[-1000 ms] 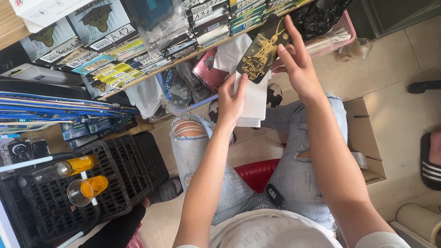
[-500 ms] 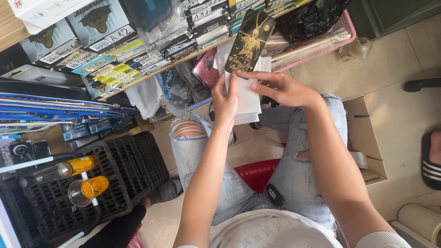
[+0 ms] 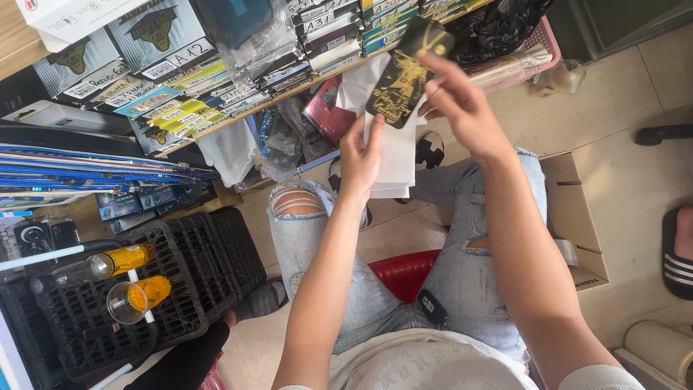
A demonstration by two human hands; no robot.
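Seen from above, a cramped shop corner: a wooden shelf (image 3: 238, 119) crammed with rows of small boxed accessories runs across the top, with tiled floor below and to the right. A seated person in ripped light jeans (image 3: 303, 224) looks down at their own two hands, held out over the knees.

Between the hands is a black phone case (image 3: 406, 76) printed with a gold figure, tilted so its top leans away toward the shelf. Right hand (image 3: 462, 105) pinches the case along its right edge, thumb on the printed side and fingers curled behind. Left hand (image 3: 361, 159) is closed on a stack of white packaging sleeves (image 3: 395, 155), thumb in front, just under the case's lower end; case and sleeves overlap there, though whether the case sits inside a sleeve cannot be told.

Judged by its look, the case is light, thin and slightly bendy, with a glossy face that could slip, so holding it by the long edges seems safest. The sleeves appear soft and floppy and want support from beneath.

At lower left a black plastic crate (image 3: 209, 267) carries a small yellow-filled bottle (image 3: 115, 261). A red stool (image 3: 404, 271) shows between the legs, a cardboard box (image 3: 577, 217) stands at right, and another person's sandalled foot (image 3: 678, 253) is at the right edge.
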